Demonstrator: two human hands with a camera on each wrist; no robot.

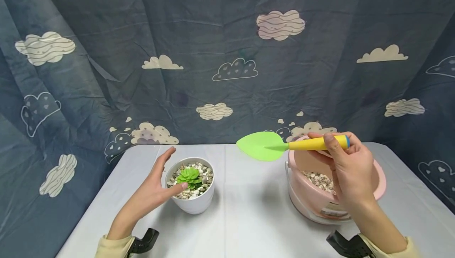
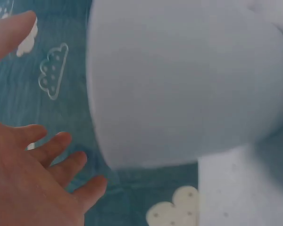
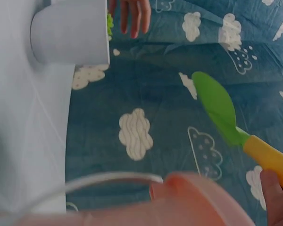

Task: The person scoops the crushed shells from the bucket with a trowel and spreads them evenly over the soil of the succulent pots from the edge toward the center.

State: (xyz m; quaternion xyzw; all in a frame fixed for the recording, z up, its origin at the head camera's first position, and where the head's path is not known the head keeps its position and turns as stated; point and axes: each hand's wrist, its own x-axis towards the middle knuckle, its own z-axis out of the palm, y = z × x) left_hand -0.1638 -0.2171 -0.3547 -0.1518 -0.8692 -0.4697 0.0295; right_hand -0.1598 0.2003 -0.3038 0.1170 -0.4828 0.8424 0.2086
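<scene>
My right hand (image 1: 350, 163) grips the yellow handle of a small trowel (image 1: 263, 146) with a green blade, held level above a pink bucket (image 1: 302, 194). Pebbles (image 1: 320, 181) lie inside that bucket. My left hand (image 1: 151, 193) has its fingers spread beside a white pot (image 1: 195, 206), the thumb over its near rim; whether it touches the pot I cannot tell. A green succulent (image 1: 189, 176) stands among pebbles in the pot. The left wrist view shows the pot's side (image 2: 179, 84) apart from the fingers. In the right wrist view the trowel blade (image 3: 217, 108) looks bare.
A white-covered table (image 1: 245, 222) carries the pot at left and the bucket at right. The bucket's pale carrying handle (image 3: 108, 176) hangs at its side. Behind the table hangs a dark blue cloth (image 1: 199, 25) with cloud prints.
</scene>
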